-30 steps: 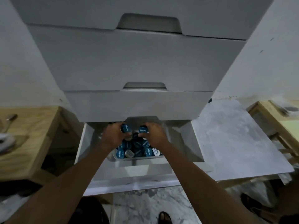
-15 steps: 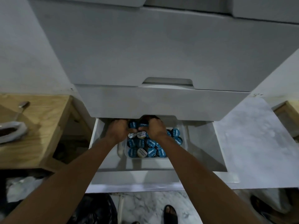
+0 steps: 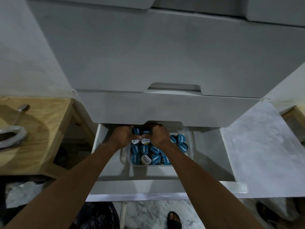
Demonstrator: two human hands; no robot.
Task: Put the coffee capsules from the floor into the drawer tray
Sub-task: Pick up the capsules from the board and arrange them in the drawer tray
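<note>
my two hands meet over the far end of a clear tray point(image 3: 189, 147) inside the open bottom drawer point(image 3: 212, 156) of a white cabinet point(image 3: 165, 55). my left hand point(image 3: 123, 138) is curled around blue-topped coffee capsules point(image 3: 145, 150), one blue lid showing just beyond its fingers point(image 3: 130, 131); my right hand point(image 3: 157, 136) is curled likewise, with another blue lid at its far inner edge. both hands hold capsules, thumbs nearly touching above a white-lidded one. nearer to me, below the knuckles, two rows of capsules lie packed lid-up in the tray, mostly blue with a couple of pale lids among them. more blue capsules sit to the right of my right hand, against the tray's right wall. the drawer above overhangs the far edge of the tray. to the left stands a wooden table point(image 3: 42, 129) with a spoon point(image 3: 21, 109) on it; my sandalled foot point(image 3: 174, 220) shows on the marble floor point(image 3: 148, 215) nearest the camera.
</note>
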